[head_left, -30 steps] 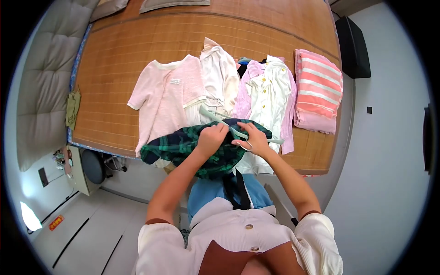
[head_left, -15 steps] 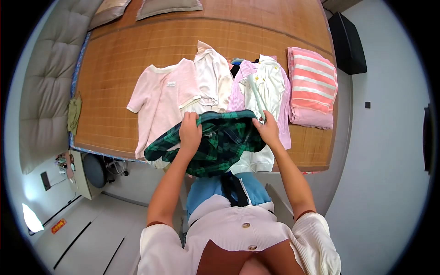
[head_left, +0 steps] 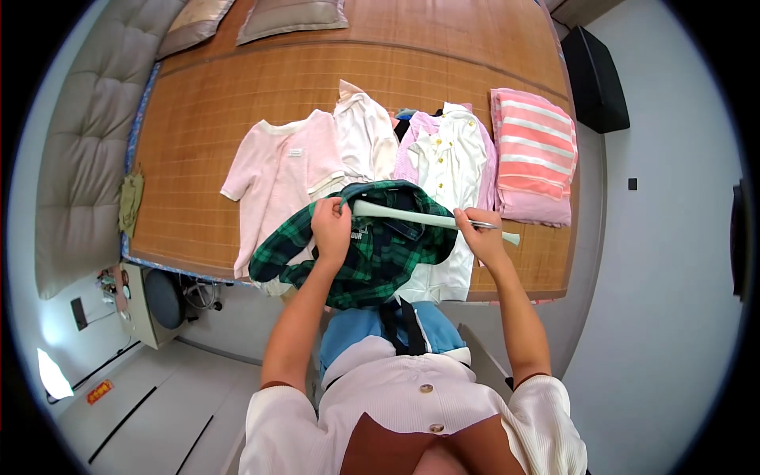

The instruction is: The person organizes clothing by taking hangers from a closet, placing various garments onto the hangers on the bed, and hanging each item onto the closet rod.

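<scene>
A green and navy plaid shirt (head_left: 368,265) hangs over the front edge of the bed, its neck opening facing up. My left hand (head_left: 331,231) is closed on the left side of its collar. In my right hand (head_left: 481,236) is a pale green clothes hanger (head_left: 412,214), gripped near its metal hook. The hanger lies nearly level across the neck opening, its left end at the inside of the collar by my left fingers. Beneath the shirt are a pink short-sleeved top (head_left: 277,158) and a white buttoned garment (head_left: 451,170).
A cream garment (head_left: 364,134) lies between the pink top and the white one. Folded pink-and-white striped fabric (head_left: 537,150) rests at the right of the bamboo mat (head_left: 237,87). Pillows (head_left: 293,20) are at the far side, with a padded headboard (head_left: 87,150) at left.
The hanger has swung from steep to nearly level, its left end now in the shirt's neck opening. My right hand has left the collar and moved right and slightly down.
</scene>
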`<state>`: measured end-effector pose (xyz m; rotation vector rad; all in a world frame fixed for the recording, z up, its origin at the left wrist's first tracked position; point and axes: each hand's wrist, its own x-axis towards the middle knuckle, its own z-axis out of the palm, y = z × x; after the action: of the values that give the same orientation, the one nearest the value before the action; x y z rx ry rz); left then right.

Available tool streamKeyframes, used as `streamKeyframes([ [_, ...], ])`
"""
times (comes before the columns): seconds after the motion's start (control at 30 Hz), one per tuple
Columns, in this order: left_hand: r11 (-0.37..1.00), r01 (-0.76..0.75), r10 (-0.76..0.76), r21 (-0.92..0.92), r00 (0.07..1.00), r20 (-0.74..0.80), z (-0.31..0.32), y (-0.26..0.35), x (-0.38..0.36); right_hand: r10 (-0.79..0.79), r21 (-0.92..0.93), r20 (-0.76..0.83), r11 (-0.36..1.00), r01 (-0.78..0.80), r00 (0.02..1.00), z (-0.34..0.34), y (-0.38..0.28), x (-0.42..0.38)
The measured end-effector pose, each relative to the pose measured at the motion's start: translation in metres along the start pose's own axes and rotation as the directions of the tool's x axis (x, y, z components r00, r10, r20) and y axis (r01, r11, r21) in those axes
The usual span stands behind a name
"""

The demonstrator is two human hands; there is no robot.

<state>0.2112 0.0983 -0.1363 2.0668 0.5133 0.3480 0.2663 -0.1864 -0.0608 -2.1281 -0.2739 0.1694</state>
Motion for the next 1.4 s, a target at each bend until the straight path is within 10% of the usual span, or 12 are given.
streamKeyframes([
  [0.37,0.906,-0.385,0.401,-0.177,0.913,0.069,0.002,0.067,-0.069,-0.004,0.180,0.353,0.982,-0.063,0.936,0.097,-0.035,0.021],
  [0.5,0.822,-0.540,0.549,0.181,0.836,0.000,-0.023,0.061,-0.050,-0.017,0.276,0.329,0.958,-0.079,0.944,0.106,-0.041,0.023],
  [0.77,0.866,-0.413,0.384,0.280,0.910,0.156,-0.017,0.028,-0.031,-0.241,0.383,0.158,0.909,0.165,0.958,0.116,-0.039,0.018],
  [1.0,0.980,-0.169,0.175,0.106,0.983,-0.049,-0.029,0.008,-0.016,0.281,0.132,-0.449,0.960,-0.248,0.848,0.085,0.064,0.007],
  [1.2,0.990,-0.131,0.131,0.056,0.991,-0.009,-0.028,0.000,-0.014,0.340,-0.172,-0.105,0.919,-0.354,0.935,0.130,0.081,-0.023],
  [1.4,0.974,-0.227,0.226,0.017,0.973,0.051,-0.053,-0.009,-0.007,0.559,0.567,-0.001,0.683,-0.460,0.829,0.105,0.090,0.008],
])
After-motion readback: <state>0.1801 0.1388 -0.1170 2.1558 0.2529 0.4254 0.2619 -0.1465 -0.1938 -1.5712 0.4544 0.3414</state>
